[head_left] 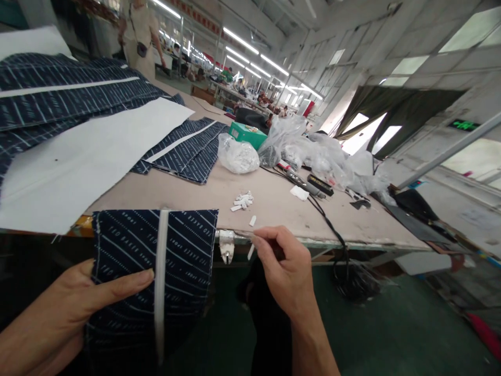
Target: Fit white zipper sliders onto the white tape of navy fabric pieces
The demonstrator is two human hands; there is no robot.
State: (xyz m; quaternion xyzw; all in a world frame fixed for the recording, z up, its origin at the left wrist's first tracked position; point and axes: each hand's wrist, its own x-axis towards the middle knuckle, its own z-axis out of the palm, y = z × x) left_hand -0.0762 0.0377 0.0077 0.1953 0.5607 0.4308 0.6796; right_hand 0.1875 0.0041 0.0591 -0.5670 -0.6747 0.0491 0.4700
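My left hand (97,297) grips a navy printed fabric panel (188,261), thumb on its face and the other fingers behind it. Pale slanted lines and lettering cover this cloth, and a white zipper-like strip (160,261) runs down its middle. To the right, my right hand (284,261) pinches a small white tab (251,251) between thumb and fingertips at the table edge. Just beyond those fingertips lies a similar loose white tab (252,220). A little pile of white tabs (241,200) sits farther back on the table.
Stacked navy fabric panels (43,99) and a white sheet (86,156) cover the table's left side. Behind the tabs are a crumpled plastic bag (239,154), a green box (248,134) and a black cable (326,219). A metal clamp (227,245) hangs at the edge. A person (139,39) stands beyond.
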